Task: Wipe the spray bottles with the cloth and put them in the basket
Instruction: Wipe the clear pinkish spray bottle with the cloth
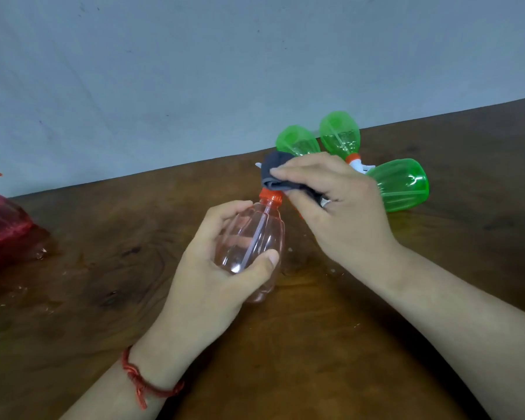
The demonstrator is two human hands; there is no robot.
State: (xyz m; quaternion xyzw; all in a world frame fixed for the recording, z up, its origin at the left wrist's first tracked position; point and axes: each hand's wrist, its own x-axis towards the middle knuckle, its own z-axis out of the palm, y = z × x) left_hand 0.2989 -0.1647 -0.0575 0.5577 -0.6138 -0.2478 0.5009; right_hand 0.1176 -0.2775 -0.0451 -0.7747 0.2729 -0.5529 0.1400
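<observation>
Dark wooden table (315,344) (grain and knots showing) — behind it a scuffed grey-blue wall (194,71)

Both forearms (467,316) are bare as far back from the grip as I can see. A red cord bracelet (147,386) circles the wrist (158,356) just behind the left hand (212,268), knotted, one short loose end dangling.

The cloth (275,174) sits atop the held bottle (250,237); three spray bottles (341,136) lie just behind it by the wall (164,71), another bottle (3,221) far left
</observation>
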